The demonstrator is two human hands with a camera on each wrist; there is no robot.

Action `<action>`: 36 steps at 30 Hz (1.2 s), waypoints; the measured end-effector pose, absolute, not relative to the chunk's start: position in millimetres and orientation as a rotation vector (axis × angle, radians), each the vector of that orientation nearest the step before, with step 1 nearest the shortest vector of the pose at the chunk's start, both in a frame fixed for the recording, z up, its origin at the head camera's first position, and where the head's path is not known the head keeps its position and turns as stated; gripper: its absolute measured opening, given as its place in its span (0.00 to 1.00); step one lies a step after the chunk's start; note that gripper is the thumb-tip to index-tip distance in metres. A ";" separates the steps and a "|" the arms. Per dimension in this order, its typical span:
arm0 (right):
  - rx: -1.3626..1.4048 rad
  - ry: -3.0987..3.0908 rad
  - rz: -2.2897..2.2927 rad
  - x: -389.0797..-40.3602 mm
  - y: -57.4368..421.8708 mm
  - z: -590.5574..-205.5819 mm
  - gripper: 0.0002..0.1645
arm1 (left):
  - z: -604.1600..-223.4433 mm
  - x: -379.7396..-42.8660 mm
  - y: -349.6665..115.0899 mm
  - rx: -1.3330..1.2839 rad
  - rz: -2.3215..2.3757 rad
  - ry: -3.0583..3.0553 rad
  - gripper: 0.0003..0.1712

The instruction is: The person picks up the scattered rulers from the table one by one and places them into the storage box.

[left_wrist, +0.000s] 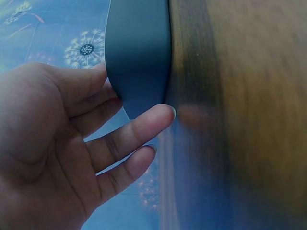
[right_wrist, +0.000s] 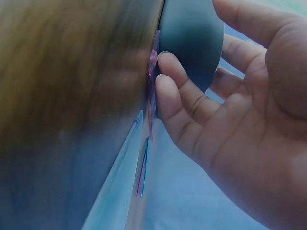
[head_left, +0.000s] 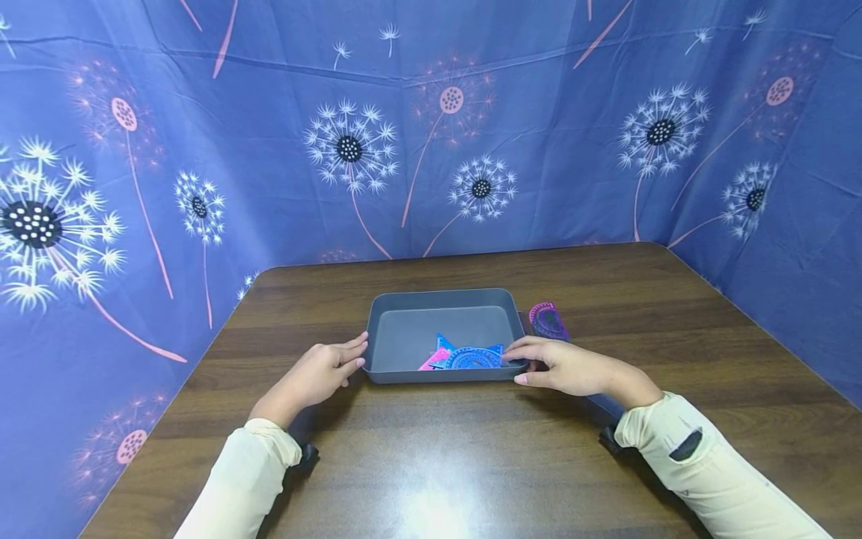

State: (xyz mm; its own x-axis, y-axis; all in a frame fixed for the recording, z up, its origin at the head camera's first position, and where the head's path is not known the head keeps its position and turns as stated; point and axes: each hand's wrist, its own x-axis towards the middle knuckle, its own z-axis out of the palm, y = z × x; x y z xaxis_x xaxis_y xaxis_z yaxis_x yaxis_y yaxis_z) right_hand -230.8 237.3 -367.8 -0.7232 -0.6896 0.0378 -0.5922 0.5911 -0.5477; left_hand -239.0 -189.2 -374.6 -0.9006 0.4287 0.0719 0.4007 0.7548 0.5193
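A dark grey tray (head_left: 441, 294) sits in the middle of a brown wooden table (head_left: 471, 464). Inside it, at the near side, lie a blue round stencil ruler (head_left: 473, 358) and a pink piece (head_left: 429, 362). My left hand (head_left: 357, 356) touches the tray's near left corner with relaxed, nearly straight fingers (left_wrist: 148, 124); the tray wall (left_wrist: 139, 52) stands just past them. My right hand (head_left: 518, 363) rests at the near right corner, one finger lying along the rim. In the right wrist view, lightly bent fingers (right_wrist: 168, 76) touch the tray wall (right_wrist: 192, 43).
A purple-pink stencil (head_left: 548, 320) lies on the table just right of the tray, behind my right hand; its thin edge (right_wrist: 152, 62) shows beside the tray. Blue dandelion-print cloth (head_left: 431, 135) walls the table at the back and on both sides.
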 end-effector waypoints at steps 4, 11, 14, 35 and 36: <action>-1.050 2.690 -0.867 -232.1 243.9 -363.1 0.30 | -374.4 -238.7 -189.2 0.679 0.838 2.889 0.25; -0.826 2.833 -0.924 -243.8 278.8 -355.0 0.31 | -373.9 -237.2 -189.4 0.678 0.840 2.883 0.25; -0.770 2.838 -0.894 -249.0 294.0 -357.8 0.30 | -373.6 -236.6 -189.0 0.678 0.849 2.881 0.25; -0.660 2.601 -0.724 -241.9 308.9 -355.8 0.39 | -375.4 -239.1 -189.3 0.698 0.860 2.879 0.25; -0.656 2.613 -0.711 -241.9 308.9 -355.5 0.37 | -375.9 -239.3 -189.3 0.705 0.859 2.882 0.25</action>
